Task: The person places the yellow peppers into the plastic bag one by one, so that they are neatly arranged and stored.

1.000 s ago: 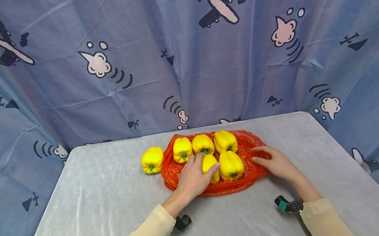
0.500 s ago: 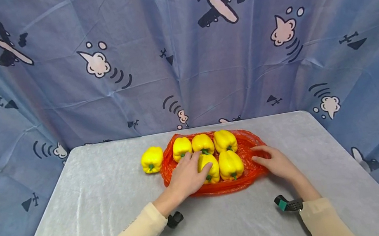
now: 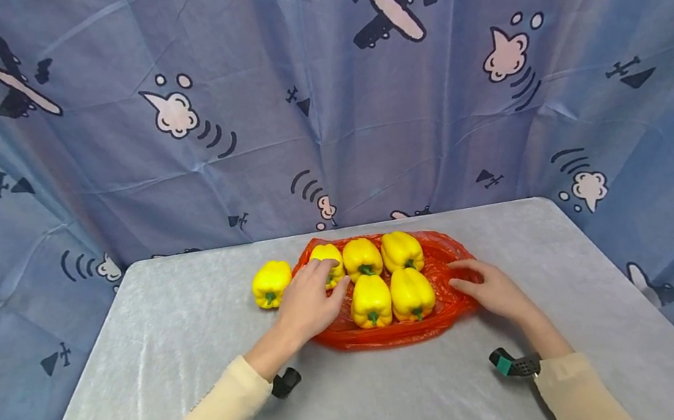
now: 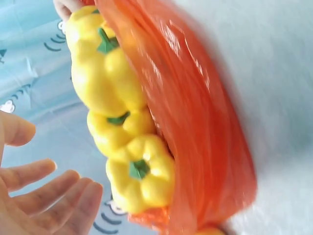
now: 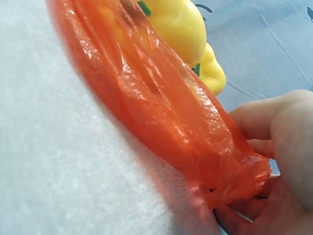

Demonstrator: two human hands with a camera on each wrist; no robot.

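Observation:
A red plastic bag (image 3: pixel 392 336) lies spread on the table, with several yellow bell peppers in two rows in it. At the front are one pepper (image 3: pixel 370 302) and another (image 3: pixel 412 294); the back-left pepper (image 3: pixel 329 253) is partly hidden behind my left hand (image 3: pixel 309 307). That hand hovers over the bag's left part, fingers extended and holding nothing; the left wrist view shows it apart from the peppers (image 4: pixel 141 171). At the bag's right end my right hand (image 3: pixel 497 293) grips the gathered plastic (image 5: pixel 239 181) between thumb and fingers.
A loose yellow bell pepper (image 3: pixel 271 285) sits outside the bag, at its left. The grey cloth-covered table (image 3: pixel 410 406) ends at a blue curtain (image 3: pixel 311 95) printed with airplanes. A black strap with a green patch (image 3: pixel 504 366) is on my right wrist.
My left hand has left the front-left pepper and moved left and back across the bag, uncovering that pepper. The right hand and the bag's right end stay in place.

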